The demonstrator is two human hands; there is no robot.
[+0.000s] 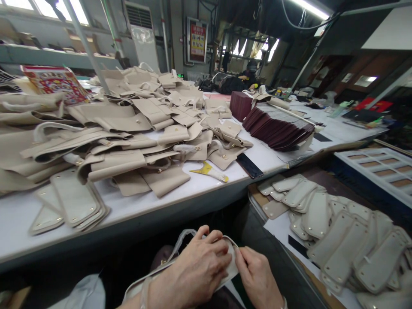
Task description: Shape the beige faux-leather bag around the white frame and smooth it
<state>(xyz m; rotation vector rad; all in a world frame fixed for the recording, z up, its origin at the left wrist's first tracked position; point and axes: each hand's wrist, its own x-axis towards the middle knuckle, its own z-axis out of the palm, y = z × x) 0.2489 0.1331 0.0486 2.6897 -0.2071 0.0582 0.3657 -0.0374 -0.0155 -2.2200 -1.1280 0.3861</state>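
Note:
Low in the head view, both hands work on a beige leather bag piece with a pale strap looping off its left side, held in my lap below the table edge. My left hand lies over the piece with its fingers curled onto it. My right hand pinches the piece's right edge. Most of the piece is hidden under the hands.
A white table carries a big heap of beige bag parts, flat beige panels, a yellow-tipped scraper and dark red pieces. A box of rounded beige panels sits at right. A person is far back.

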